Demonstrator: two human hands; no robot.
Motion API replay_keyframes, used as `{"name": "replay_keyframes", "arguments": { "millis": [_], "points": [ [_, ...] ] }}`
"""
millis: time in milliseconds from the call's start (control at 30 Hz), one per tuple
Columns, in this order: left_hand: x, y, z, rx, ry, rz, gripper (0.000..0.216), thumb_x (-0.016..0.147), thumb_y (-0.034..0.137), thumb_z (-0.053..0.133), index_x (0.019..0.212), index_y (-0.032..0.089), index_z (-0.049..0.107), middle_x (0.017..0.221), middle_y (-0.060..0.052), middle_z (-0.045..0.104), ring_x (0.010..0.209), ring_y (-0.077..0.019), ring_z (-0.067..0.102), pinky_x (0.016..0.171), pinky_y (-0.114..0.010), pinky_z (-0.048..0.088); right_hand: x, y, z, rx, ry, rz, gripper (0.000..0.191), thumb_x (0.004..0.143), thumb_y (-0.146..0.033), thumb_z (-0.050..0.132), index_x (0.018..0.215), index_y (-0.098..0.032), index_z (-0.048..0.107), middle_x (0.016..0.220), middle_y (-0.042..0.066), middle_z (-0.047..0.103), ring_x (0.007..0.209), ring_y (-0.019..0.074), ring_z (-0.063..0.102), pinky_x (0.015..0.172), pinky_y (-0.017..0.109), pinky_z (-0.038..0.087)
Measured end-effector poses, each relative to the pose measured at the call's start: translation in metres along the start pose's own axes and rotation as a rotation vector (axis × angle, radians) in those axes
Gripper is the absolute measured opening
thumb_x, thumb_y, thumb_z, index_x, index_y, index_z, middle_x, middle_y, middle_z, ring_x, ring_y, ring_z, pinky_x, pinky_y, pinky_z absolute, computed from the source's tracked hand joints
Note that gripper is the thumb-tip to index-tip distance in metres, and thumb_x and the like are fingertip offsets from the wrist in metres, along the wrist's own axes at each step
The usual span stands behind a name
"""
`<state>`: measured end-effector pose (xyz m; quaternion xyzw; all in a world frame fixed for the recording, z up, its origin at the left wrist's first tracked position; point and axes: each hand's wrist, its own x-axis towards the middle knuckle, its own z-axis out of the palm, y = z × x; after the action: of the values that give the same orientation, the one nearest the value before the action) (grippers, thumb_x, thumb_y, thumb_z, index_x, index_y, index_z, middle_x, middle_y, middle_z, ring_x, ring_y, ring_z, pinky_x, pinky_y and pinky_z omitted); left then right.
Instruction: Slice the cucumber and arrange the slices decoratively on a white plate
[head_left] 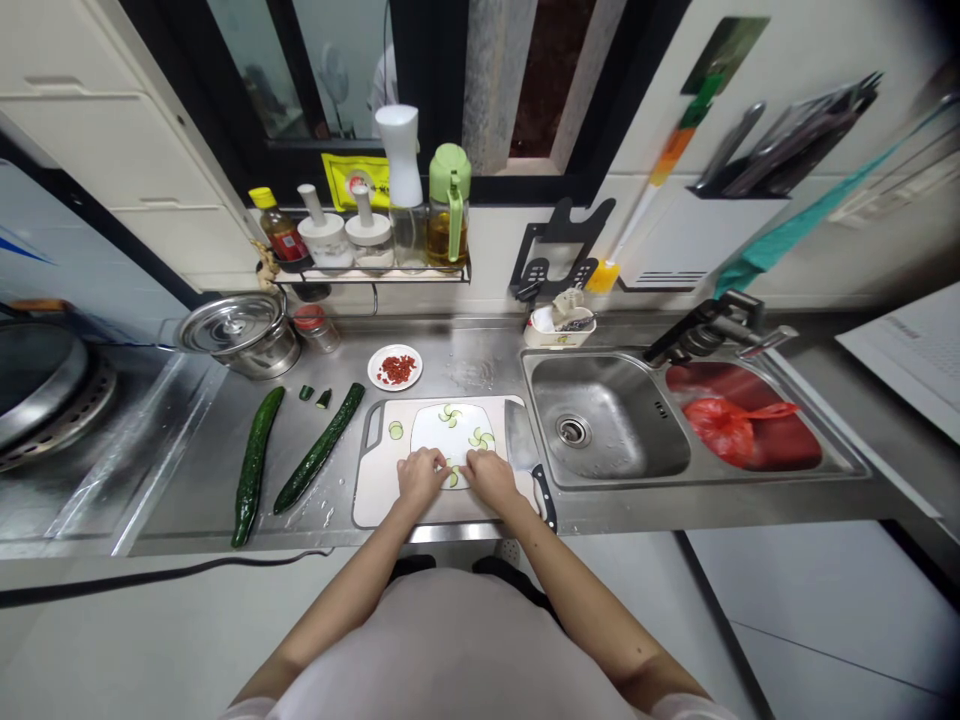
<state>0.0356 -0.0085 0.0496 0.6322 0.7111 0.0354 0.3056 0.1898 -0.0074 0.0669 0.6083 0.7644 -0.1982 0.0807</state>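
A white, squarish plate (442, 437) rests on a pale cutting board (379, 482). Fans of thin cucumber slices (451, 414) lie near its far and right edges, and a few more cucumber slices (453, 477) lie at the near edge. There, my left hand (421, 478) and my right hand (489, 478) meet with fingers pinched at these near slices. Their fingertips partly hide what they hold. Loose cucumber rounds (396, 430) sit on the board's left side. A knife (520, 437) with a black handle lies along the right side, beside my right hand.
Left of the board lie two cucumbers (257, 465) (321, 450) and cut ends (323, 399). A small dish of chopped red chili (397, 369) stands behind it. A lidded pot (251, 340) is back left. The sink (611, 425) adjoins on the right, with a red bag (724, 428) in its second basin.
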Motion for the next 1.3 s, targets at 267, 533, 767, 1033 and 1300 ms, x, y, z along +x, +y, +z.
{"name": "replay_keyframes", "arguments": {
  "millis": [267,533,767,1033,1300],
  "points": [
    [-0.002,0.000,0.000,-0.016,0.023,0.013,0.014,0.083,0.036,0.061,0.085,0.024,0.067,0.095,-0.001,0.068,0.096,-0.0203,0.060,0.087,-0.035,0.034,-0.013,0.001,0.003,0.079,0.037,0.009,0.024,0.098,-0.036,0.044,0.094,-0.019,0.061,0.098,0.008,0.067,0.095,0.0187,0.058,0.071,0.026,0.034],
    [-0.003,-0.003,-0.003,-0.078,0.028,0.013,0.018,0.083,0.039,0.060,0.085,0.023,0.069,0.095,-0.002,0.069,0.092,-0.0193,0.061,0.088,-0.034,0.035,-0.018,0.016,0.002,0.130,0.117,0.054,0.022,0.097,-0.033,0.045,0.091,-0.020,0.061,0.093,0.004,0.068,0.088,0.0165,0.058,0.066,0.025,0.030],
    [-0.010,-0.005,-0.007,-0.147,0.089,0.036,0.021,0.083,0.042,0.061,0.084,0.023,0.068,0.092,-0.001,0.069,0.088,-0.0182,0.061,0.087,-0.033,0.037,-0.021,0.020,-0.005,0.163,0.159,0.078,0.023,0.097,-0.031,0.043,0.088,-0.020,0.061,0.089,0.003,0.068,0.082,0.0155,0.058,0.062,0.025,0.027],
    [-0.006,-0.023,-0.015,-0.230,0.202,-0.009,0.020,0.085,0.039,0.058,0.081,0.022,0.067,0.090,0.000,0.069,0.085,-0.0154,0.061,0.082,-0.028,0.038,-0.021,0.027,-0.005,0.227,0.211,0.078,0.025,0.097,-0.031,0.040,0.087,-0.020,0.060,0.085,0.003,0.067,0.077,0.0153,0.057,0.063,0.024,0.030],
    [0.017,-0.057,-0.034,-0.220,0.357,-0.266,0.021,0.086,0.038,0.054,0.098,0.025,0.066,0.093,-0.001,0.070,0.093,-0.0199,0.062,0.086,-0.032,0.036,-0.023,0.034,0.002,0.328,0.271,0.071,0.027,0.095,-0.036,0.041,0.082,-0.020,0.059,0.081,0.004,0.066,0.072,0.0159,0.057,0.064,0.024,0.032]
  ]
}}
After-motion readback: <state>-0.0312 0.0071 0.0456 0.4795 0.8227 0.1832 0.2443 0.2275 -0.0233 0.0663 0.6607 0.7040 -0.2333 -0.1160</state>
